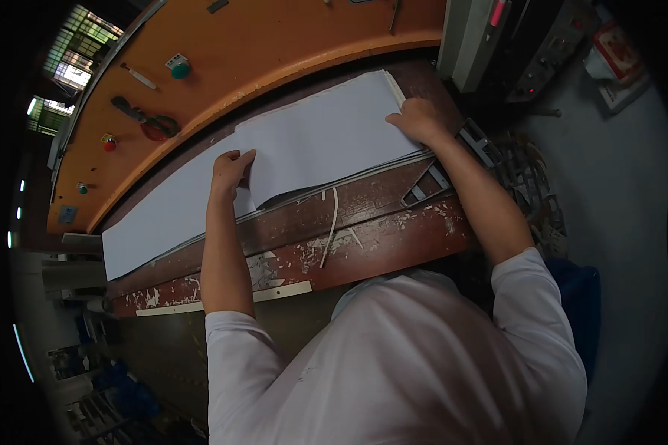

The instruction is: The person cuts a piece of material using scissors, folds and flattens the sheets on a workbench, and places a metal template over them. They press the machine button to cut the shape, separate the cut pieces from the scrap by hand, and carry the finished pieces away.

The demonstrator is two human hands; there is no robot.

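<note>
A stack of wide white sheets (pixel 319 137) lies on the dark red worktop, its near edge slightly lifted at the left corner. More white sheets (pixel 163 208) stretch away to the left, meeting the first stack at my left hand. My left hand (pixel 231 172) pinches the left edge of the right-hand stack between thumb and fingers. At the opposite end, my right hand (pixel 421 122) grips the stack's right edge, thumb on top and the other fingers partly hidden. A triangular metal bracket (pixel 427 185) rests just below my right forearm's side of the stack.
Scraps and a thin curved strip (pixel 334 226) litter the worktop (pixel 393 241) in front of the sheets. A pale strip with holes (pixel 282 292) runs along its front edge. Behind stands an orange panel (pixel 274 59) with a green button (pixel 179 70) and hand tools (pixel 156 127).
</note>
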